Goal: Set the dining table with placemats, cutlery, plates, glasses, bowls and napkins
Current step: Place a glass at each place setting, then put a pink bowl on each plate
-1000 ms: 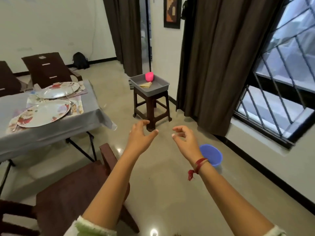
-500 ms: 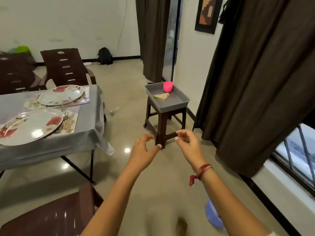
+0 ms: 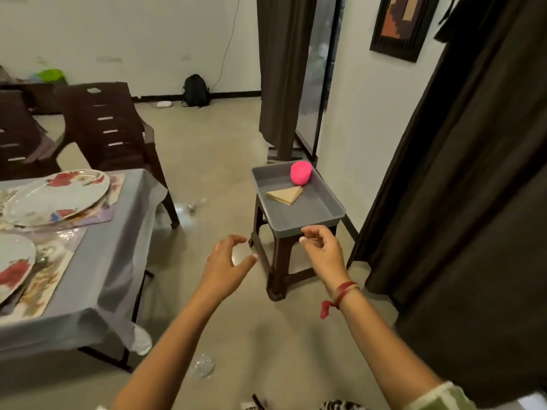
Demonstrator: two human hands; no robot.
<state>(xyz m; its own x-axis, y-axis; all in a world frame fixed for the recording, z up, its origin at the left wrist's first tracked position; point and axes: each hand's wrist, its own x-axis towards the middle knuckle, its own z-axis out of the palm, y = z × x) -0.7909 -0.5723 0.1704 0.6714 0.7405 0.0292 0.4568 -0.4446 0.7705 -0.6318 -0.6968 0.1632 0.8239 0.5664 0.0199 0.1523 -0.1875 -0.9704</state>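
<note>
A shallow grey plastic tray (image 3: pixel 307 210) sits on top of a dark brown plastic stool (image 3: pixel 276 270). It holds two things. A round pink plastic bowl (image 3: pixel 300 172) stands at the tray's far end. A tan paper napkin folded into a triangle (image 3: pixel 285 195) lies flat near the tray's middle, just in front of the bowl and apart from it.

The right hand (image 3: pixel 324 247), with a red thread (image 3: pixel 343 291) tied at the wrist, hangs at the tray's near rim. Its fingers are loosely curled and it holds nothing; whether the fingertips touch the rim cannot be told. The left hand (image 3: pixel 226 263) hovers to the left of the tray and below it, over the floor. Its thumb and fingers are spread in a loose curve and it is empty.

Well to the left of the tray stands a table under a grey cloth (image 3: pixel 118 255). On it are two white floral plates (image 3: pixel 59 196) on patterned placemats (image 3: pixel 50 279), with a metal spoon (image 3: pixel 40 261) beside the nearer plate. A dark brown slatted chair (image 3: pixel 112 128) stands behind the table. A dark brown curtain (image 3: pixel 473 202) hangs to the tray's right.
</note>
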